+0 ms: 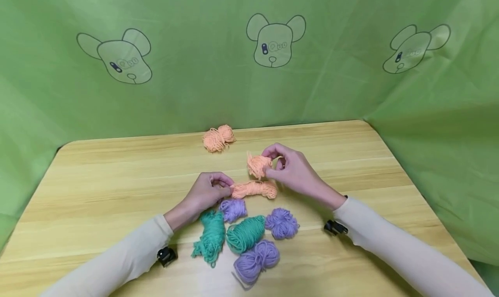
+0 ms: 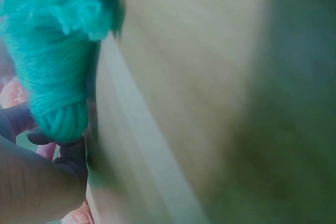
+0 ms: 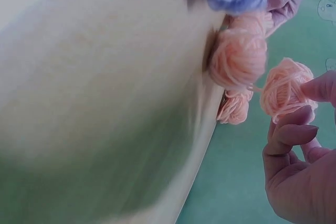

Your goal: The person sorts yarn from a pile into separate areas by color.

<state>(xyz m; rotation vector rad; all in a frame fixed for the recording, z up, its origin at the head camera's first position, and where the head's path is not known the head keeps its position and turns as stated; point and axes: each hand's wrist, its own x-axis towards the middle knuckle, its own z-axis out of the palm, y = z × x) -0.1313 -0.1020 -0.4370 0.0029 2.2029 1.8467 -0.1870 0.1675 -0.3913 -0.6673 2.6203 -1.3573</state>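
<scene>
At a woodgrain tabletop [image 1: 128, 175], right grip [image 1: 294, 169] pinching a rounded peach yarn ball [image 1: 258, 165], left grip [image 1: 205, 190] pinching a long peach skein [image 1: 255, 190]

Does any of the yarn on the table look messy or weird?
Yes, a bit. The left green yarn bundle has loose loops straggling from its near end, while the other green bundle looks neatly wound. Also, a pale flat thing pokes out from under the nearest purple bundle; I can't tell what it is.
</scene>
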